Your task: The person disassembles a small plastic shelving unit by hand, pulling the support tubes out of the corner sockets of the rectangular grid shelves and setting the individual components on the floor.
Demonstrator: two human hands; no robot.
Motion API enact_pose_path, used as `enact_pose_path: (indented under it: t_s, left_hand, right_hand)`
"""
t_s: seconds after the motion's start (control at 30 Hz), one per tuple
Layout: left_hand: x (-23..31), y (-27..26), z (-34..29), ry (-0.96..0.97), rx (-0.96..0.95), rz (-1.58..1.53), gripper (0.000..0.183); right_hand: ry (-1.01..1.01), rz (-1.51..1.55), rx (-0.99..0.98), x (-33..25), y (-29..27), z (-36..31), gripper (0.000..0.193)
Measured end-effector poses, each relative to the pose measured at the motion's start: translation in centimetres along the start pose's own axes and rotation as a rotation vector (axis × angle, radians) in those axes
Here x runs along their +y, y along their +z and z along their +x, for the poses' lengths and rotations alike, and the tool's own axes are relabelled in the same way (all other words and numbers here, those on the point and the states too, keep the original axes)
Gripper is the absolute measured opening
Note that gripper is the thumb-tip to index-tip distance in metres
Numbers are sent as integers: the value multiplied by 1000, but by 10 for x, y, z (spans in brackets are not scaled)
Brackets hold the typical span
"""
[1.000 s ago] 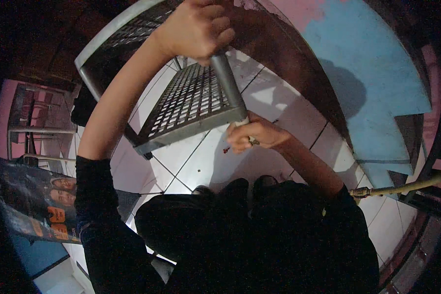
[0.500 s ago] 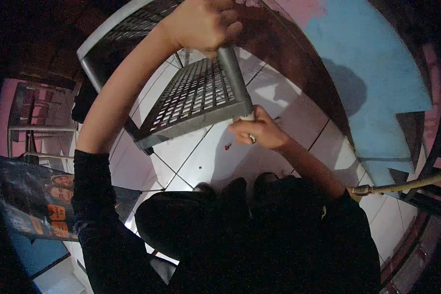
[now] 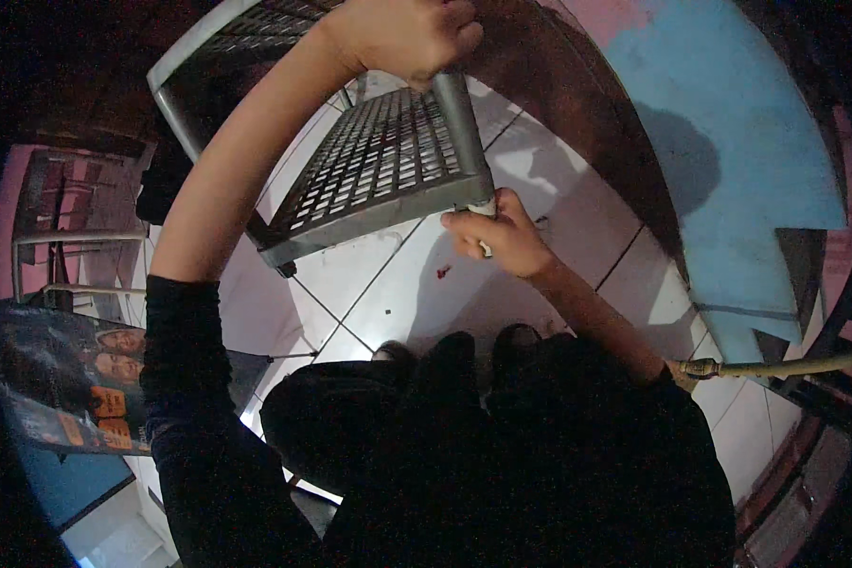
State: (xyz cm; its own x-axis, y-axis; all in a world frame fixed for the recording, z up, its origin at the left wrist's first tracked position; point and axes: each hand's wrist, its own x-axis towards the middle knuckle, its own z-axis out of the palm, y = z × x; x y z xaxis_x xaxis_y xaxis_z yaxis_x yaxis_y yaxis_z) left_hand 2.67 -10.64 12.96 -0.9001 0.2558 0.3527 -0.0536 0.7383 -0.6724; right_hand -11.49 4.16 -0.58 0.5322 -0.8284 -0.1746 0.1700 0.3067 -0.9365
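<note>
The left hand [image 3: 409,36] is closed round the upper end of a grey metal frame tube, and the right hand [image 3: 498,233] is curled shut at the lower corner of that same tube, pinching a small pale piece [image 3: 485,248] whose kind cannot be told. Between the two hands runs one perforated metal panel [image 3: 379,161], a single grey sheet of many small oblong slots in a tubular rim, tilted above the white tiled floor [image 3: 388,284] and sloping down and left from the upper grip. A second, darker mesh section [image 3: 246,38] lies beyond it, left of the upper hand. Just left of the lower hand one small red spot [image 3: 442,272] marks a tile. Far down and left of both grips leans one rectangular poster [image 3: 62,379], dark with orange patches. Right of the lower grip's forearm, one yellowish hose [image 3: 776,365] with a brass end lies.
</note>
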Motion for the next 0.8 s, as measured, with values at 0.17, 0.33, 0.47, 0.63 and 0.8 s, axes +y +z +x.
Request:
enact_pose_path:
  t_s: [0.17, 0.33, 0.47, 0.63, 0.8]
  left_hand:
    - [1, -11, 2, -6, -23, -1, 23]
    - [2, -14, 4, 6, 34, 94, 25]
    - [-16, 6, 0, 4, 3, 37, 26]
    - [-27, 0, -7, 44, -10, -3, 27]
    - [-4, -23, -1, 15, 123, 46, 21]
  right_hand:
    - [-50, -43, -45, -7, -2, -5, 13]
    - [158, 360, -508, -3, -12, 2, 19]
    - [9, 180, -132, -12, -9, 3, 21]
    - [8, -36, 46, -24, -1, 3, 25]
    - [42, 280, -455, -17, 8, -18, 14]
